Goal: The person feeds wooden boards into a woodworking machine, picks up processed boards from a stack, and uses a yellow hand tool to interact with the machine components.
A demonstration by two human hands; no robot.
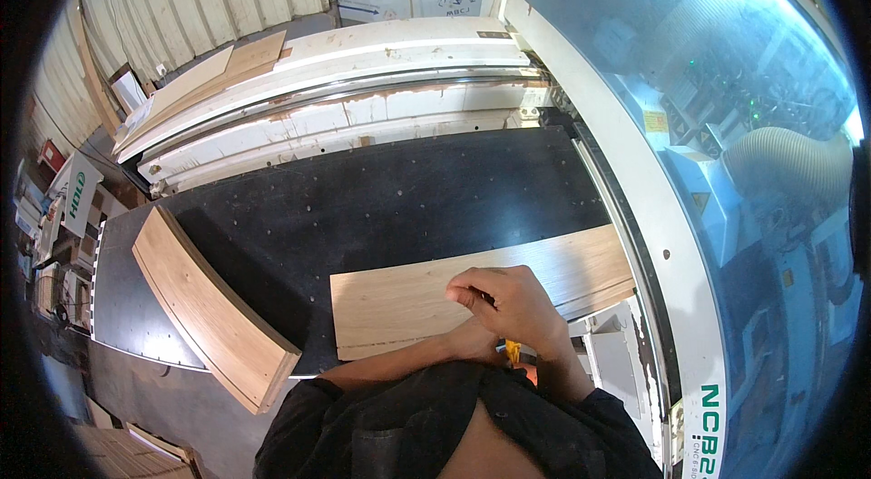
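Observation:
In front of me a light wood-grain panel (399,302) lies along the near right part of a black machine table (363,189). Above this panel is my right hand (513,298), its fingers curled closed; whatever they hold, if anything, is hidden. My left hand (476,334) reaches across from the left, beneath the right one, which covers most of it, so its fingers do not show. Something small and yellow (513,352) shows by the right wrist. At the left, a stack of narrow wood-grain panels (213,307) rests on the table, overhanging its front edge.
A white machine housing with a blue-tinted clear cover (671,53) stands at the right, a ribbed hose behind it. A white beam with a rail (345,71) runs along the back, thin boards (218,75) lying on its left end. Cardboard (118,452) lies at lower left.

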